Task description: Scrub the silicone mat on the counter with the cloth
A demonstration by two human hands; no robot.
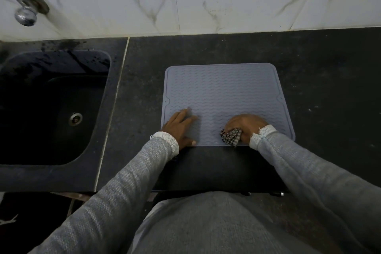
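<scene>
My left hand [181,128] lies flat, pinning the silicone mat [224,93] to the surface, while my right hand [245,126] keeps a closed grip on the bunched cloth [231,135] for scrubbing.

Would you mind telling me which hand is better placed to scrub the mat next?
The right hand: it already grips the cloth on the near part of the mat. The left hand lies flat on the mat's near left corner, holding it down.

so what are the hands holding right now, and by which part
The right hand grips the checked cloth bunched in its fist, one end sticking out toward the wrist. The left hand holds nothing; it presses flat on the silicone mat.
</scene>
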